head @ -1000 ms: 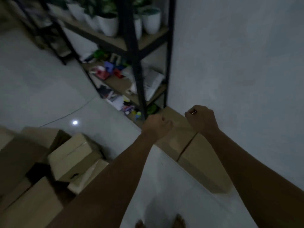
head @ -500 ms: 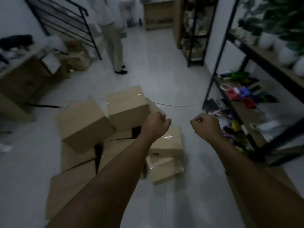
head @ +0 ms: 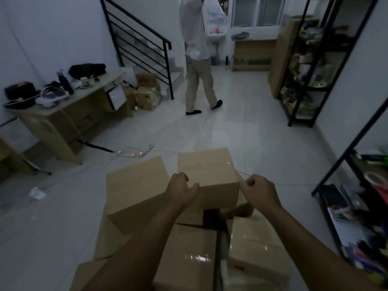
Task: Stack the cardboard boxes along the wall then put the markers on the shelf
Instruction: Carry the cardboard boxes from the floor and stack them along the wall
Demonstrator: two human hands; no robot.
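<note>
Several cardboard boxes lie in a loose pile on the floor in front of me. A taped box (head: 207, 171) sits highest, a second box (head: 136, 190) leans to its left, and two more boxes (head: 189, 259) (head: 254, 248) lie nearer to me. My left hand (head: 182, 192) hovers with curled fingers at the near edge of the highest box. My right hand (head: 258, 192) is a fist just right of that box, with nothing visible in it. The black shelf rack (head: 344, 162) stands at the right with small coloured items (head: 365, 261), too blurred to tell whether any are markers.
A person (head: 199, 59) stands on the tiled floor beyond the pile. A lit power strip (head: 136, 153) and white cable lie just behind the boxes. A cluttered desk (head: 63, 114) is at the left, a stair railing (head: 138, 40) beyond it, another rack (head: 310, 70) far right.
The view has swung from the wall and shelf round to the pile of boxes in the room. Both hands stayed curled and now hang over the pile.
</note>
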